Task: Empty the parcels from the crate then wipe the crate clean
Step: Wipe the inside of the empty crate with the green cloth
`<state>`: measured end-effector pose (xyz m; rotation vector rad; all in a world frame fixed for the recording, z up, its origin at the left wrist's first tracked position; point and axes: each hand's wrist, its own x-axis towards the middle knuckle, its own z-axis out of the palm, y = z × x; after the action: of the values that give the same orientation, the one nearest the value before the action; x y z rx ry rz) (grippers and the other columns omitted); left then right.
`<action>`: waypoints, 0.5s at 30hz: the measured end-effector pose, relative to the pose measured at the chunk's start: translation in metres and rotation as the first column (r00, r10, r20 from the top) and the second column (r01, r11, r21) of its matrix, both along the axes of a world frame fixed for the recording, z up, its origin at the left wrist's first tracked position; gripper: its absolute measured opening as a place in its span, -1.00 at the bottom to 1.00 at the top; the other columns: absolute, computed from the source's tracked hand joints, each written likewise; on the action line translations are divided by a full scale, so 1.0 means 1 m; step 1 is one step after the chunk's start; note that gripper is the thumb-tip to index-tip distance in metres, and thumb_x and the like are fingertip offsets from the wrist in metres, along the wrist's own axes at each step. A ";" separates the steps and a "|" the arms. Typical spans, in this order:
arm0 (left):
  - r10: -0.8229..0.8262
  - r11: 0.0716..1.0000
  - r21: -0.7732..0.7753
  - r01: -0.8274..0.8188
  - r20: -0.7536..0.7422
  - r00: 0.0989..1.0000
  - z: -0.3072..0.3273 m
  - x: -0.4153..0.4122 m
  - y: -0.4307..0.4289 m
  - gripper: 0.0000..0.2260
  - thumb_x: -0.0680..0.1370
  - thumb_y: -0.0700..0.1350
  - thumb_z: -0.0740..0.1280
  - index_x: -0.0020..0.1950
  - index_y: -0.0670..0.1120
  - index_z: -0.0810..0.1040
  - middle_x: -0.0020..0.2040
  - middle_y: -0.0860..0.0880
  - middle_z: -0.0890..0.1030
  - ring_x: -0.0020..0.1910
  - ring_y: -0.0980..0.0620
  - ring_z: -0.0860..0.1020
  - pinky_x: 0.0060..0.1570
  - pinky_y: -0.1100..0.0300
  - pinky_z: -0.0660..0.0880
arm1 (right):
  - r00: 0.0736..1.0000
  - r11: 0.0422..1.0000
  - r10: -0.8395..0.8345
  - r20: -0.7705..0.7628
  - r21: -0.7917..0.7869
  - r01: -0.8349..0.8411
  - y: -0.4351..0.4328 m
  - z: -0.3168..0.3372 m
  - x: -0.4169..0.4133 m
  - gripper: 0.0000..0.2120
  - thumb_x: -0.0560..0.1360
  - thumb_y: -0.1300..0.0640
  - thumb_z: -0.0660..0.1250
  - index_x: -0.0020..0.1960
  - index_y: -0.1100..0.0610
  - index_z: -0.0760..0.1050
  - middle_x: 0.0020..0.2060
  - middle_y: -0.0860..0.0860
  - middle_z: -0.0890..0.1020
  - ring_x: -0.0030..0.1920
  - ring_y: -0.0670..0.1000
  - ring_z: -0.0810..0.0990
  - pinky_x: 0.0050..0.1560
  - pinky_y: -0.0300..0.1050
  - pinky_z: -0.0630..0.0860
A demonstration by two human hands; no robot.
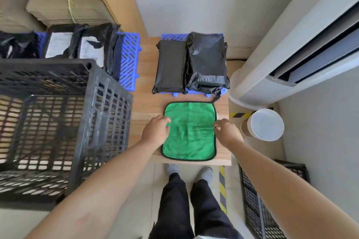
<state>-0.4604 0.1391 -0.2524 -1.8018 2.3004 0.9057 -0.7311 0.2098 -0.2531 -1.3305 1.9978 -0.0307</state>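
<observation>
On the table (143,106), the green cloth (189,136) lies flat; left hand (157,129) grips its nine-o'clock edge; right hand (226,129) pinches its three-o'clock edge.

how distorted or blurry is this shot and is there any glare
Head view: wide-angle bending makes the air conditioner and the black crate lean outward; the centre around the green cloth is sharp, while the crate's near mesh looks soft; light is even and diffuse, with only faint shadows and no glare.
</observation>
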 end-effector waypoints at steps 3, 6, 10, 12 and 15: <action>-0.070 0.997 -0.009 0.071 0.028 0.997 -0.021 0.007 0.007 -0.72 0.59 -0.15 0.36 0.30 -0.08 0.60 0.26 -0.03 0.57 0.24 -0.10 0.53 0.14 -0.02 0.53 | 0.999 0.999 0.043 -0.033 -0.006 -0.043 0.005 -0.020 0.000 -0.71 0.59 0.11 0.23 0.29 0.06 0.53 0.25 0.02 0.49 0.10 0.15 0.58 0.04 0.02 0.55; -0.143 0.989 -0.020 0.144 0.029 0.989 -0.036 0.013 0.013 -0.69 0.59 -0.16 0.37 0.33 -0.09 0.58 0.26 -0.03 0.56 0.25 -0.09 0.52 0.16 -0.03 0.53 | 0.997 0.997 0.077 -0.021 -0.030 -0.077 0.014 -0.031 -0.002 -0.69 0.58 0.10 0.26 0.31 0.07 0.51 0.25 0.02 0.46 0.09 0.12 0.58 0.02 0.03 0.56; -0.173 0.982 -0.068 0.174 0.021 0.985 -0.044 0.017 0.015 -0.67 0.57 -0.19 0.39 0.35 -0.12 0.57 0.24 -0.04 0.55 0.28 -0.09 0.48 0.25 0.03 0.49 | 0.990 0.991 0.109 -0.085 -0.068 -0.115 0.022 -0.038 -0.003 -0.68 0.58 0.06 0.29 0.32 0.08 0.50 0.23 0.04 0.44 0.16 0.12 0.51 0.05 0.04 0.57; -0.201 0.974 -0.095 0.204 0.036 0.979 -0.044 0.020 0.016 -0.63 0.56 -0.20 0.41 0.37 -0.13 0.55 0.26 -0.05 0.54 0.30 -0.09 0.47 0.30 0.04 0.48 | 0.990 0.992 0.100 -0.100 -0.072 -0.108 0.023 -0.039 -0.002 -0.68 0.58 0.06 0.29 0.32 0.06 0.49 0.24 0.04 0.43 0.17 0.12 0.50 0.01 0.05 0.58; -0.210 0.969 -0.119 0.216 0.063 0.976 -0.044 0.025 0.015 -0.62 0.56 -0.18 0.42 0.38 -0.16 0.54 0.29 -0.07 0.53 0.32 -0.10 0.46 0.34 0.02 0.46 | 0.986 0.991 0.105 -0.132 -0.062 -0.114 0.022 -0.041 0.001 -0.69 0.58 0.04 0.28 0.31 0.04 0.47 0.23 0.03 0.42 0.18 0.11 0.49 -0.07 0.06 0.60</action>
<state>-0.4353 0.1538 -0.2964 -1.5579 2.5086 0.6903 -0.7297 0.2319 -0.2936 -1.5198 2.0427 0.0380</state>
